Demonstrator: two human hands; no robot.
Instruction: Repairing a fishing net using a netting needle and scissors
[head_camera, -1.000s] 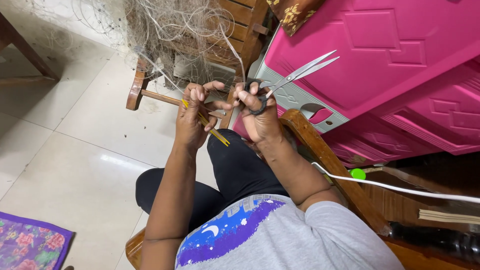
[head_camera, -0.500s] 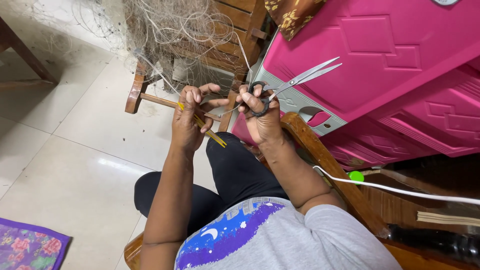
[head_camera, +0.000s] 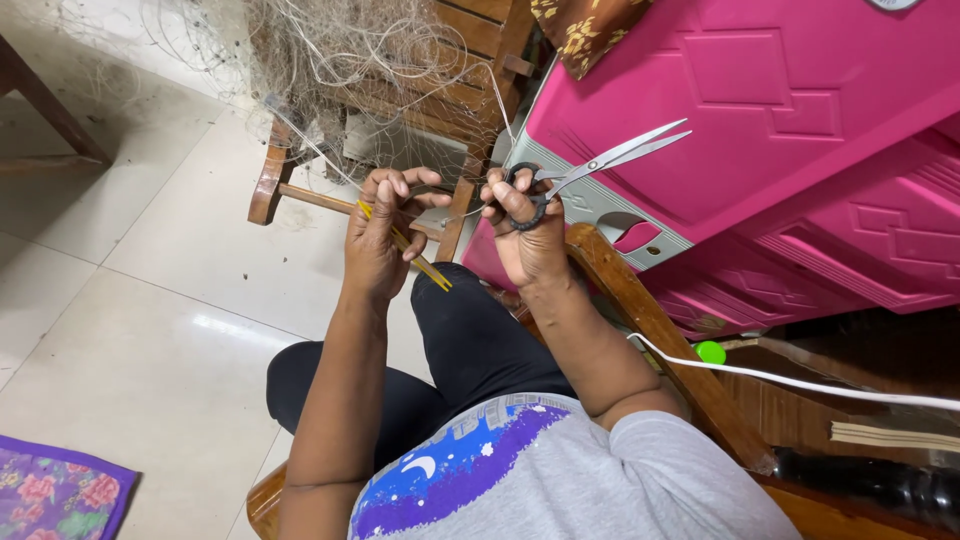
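Observation:
My left hand (head_camera: 378, 235) grips a thin yellow netting needle (head_camera: 430, 272) and pinches a strand of fine pale fishing net (head_camera: 330, 60). Close beside it, my right hand (head_camera: 525, 235) has its fingers through the black handles of a pair of steel scissors (head_camera: 610, 157), whose blades point up and to the right, slightly apart. The net hangs in a tangled heap over a wooden chair (head_camera: 275, 170) straight in front of my hands. A thin line runs between my two hands.
A large pink plastic cabinet (head_camera: 780, 130) stands at the right, close to the scissors. I sit on a wooden chair with a curved arm (head_camera: 640, 320). A white cable (head_camera: 800, 385) crosses at the right. Pale floor tiles (head_camera: 150, 300) lie left, with a purple flowered mat (head_camera: 55, 495).
Both hands have stayed together at the net, shifting slightly. The scissors remain in my right hand with the blades pointing up to the right.

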